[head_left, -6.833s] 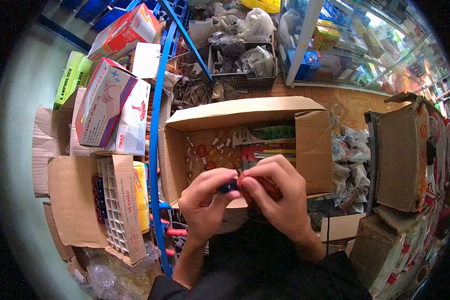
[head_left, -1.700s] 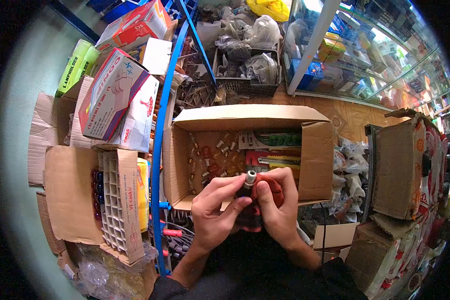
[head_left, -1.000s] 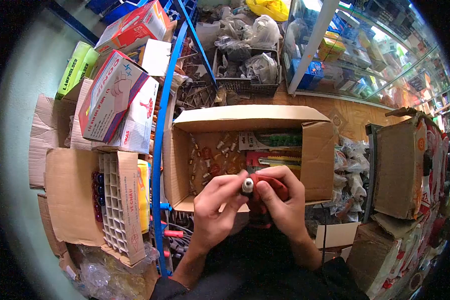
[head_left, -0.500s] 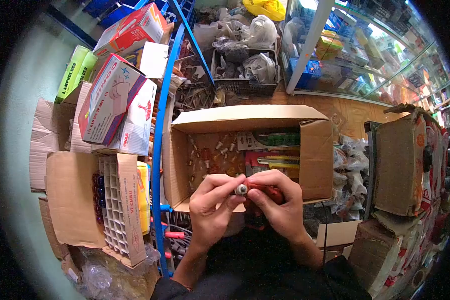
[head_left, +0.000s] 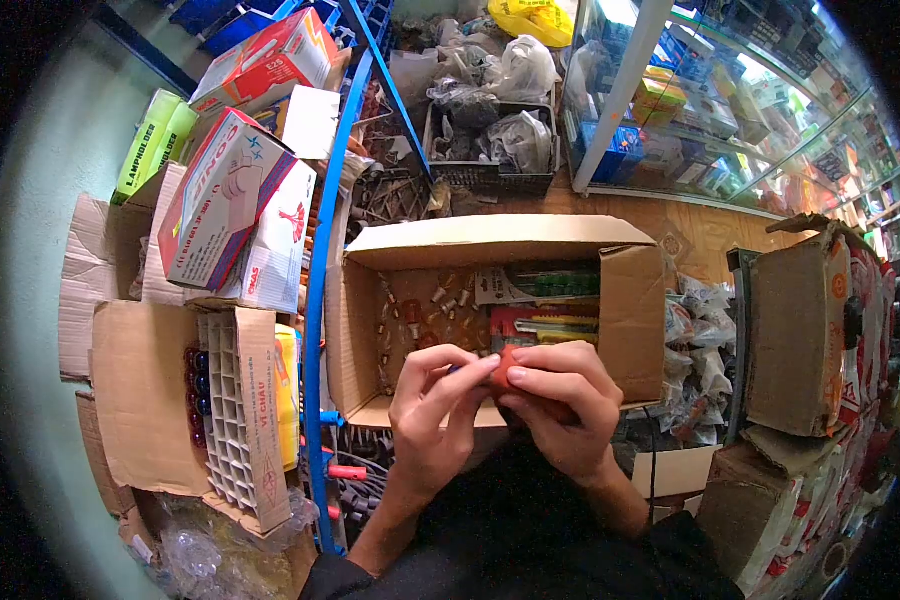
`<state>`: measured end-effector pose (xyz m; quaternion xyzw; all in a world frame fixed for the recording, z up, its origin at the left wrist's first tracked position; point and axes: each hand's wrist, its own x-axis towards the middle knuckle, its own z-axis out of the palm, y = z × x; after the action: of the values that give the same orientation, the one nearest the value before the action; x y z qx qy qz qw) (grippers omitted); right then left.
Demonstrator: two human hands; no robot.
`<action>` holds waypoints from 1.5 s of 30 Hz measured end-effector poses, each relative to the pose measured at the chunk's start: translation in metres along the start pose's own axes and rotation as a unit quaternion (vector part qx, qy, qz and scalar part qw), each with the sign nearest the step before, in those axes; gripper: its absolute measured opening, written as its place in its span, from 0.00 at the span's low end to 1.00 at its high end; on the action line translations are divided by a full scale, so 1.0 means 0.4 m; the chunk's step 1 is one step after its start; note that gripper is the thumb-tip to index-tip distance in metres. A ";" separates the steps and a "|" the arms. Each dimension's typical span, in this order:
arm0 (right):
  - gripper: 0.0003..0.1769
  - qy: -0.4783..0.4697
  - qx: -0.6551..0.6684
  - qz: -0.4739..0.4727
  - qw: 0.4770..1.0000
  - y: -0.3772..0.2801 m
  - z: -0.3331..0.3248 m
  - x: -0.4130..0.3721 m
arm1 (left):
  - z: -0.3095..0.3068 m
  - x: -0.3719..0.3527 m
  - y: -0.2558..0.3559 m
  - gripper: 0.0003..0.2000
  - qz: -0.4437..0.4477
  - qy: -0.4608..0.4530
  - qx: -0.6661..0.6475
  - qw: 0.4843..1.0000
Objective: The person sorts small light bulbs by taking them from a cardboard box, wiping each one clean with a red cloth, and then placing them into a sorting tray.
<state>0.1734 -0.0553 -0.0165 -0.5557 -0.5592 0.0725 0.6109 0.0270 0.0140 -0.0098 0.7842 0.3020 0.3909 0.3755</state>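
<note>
Both hands meet in front of the near edge of an open cardboard box (head_left: 500, 256). My right hand (head_left: 567, 405) is closed on a red-orange object (head_left: 508, 366), whose lower part is hidden in the palm. The fingers of my left hand (head_left: 440, 405) are pinched at the left side of the same object, and whatever lies between their tips is mostly hidden. Inside the box, small bulbs (head_left: 445, 290) lie on the left. Packaged items with green parts (head_left: 553, 282) and yellow parts (head_left: 558, 325) lie on the right.
A blue shelf post (head_left: 320, 300) stands left of the box. Beyond it are a divided carton (head_left: 232, 420) and product boxes (head_left: 215, 200). A black crate (head_left: 495, 175) of bags is behind, a glass cabinet (head_left: 690, 190) at back right, and cartons (head_left: 795, 335) at right.
The metal-tipped end that faced up between my fingers is no longer visible. The red-orange object now shows upright between both hands, and my left fingers have shifted slightly.
</note>
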 end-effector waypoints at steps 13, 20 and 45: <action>0.14 -0.038 0.072 0.213 0.974 -0.014 -0.005 -0.004 | 0.023 -0.021 0.000 0.10 -0.085 0.089 0.017 0.992; 0.15 -0.081 -0.071 0.070 0.992 -0.006 -0.021 0.003 | 0.006 -0.019 0.008 0.12 -0.001 0.005 0.034 0.999; 0.15 -0.127 -0.036 0.035 0.991 -0.007 -0.030 -0.003 | -0.050 -0.005 0.067 0.10 -0.280 -0.041 -0.197 0.939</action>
<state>0.1807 -0.0644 -0.0121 -0.5827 -0.6152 0.1434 0.5113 0.0140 0.0050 0.0199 0.5933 0.4105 0.2892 0.6291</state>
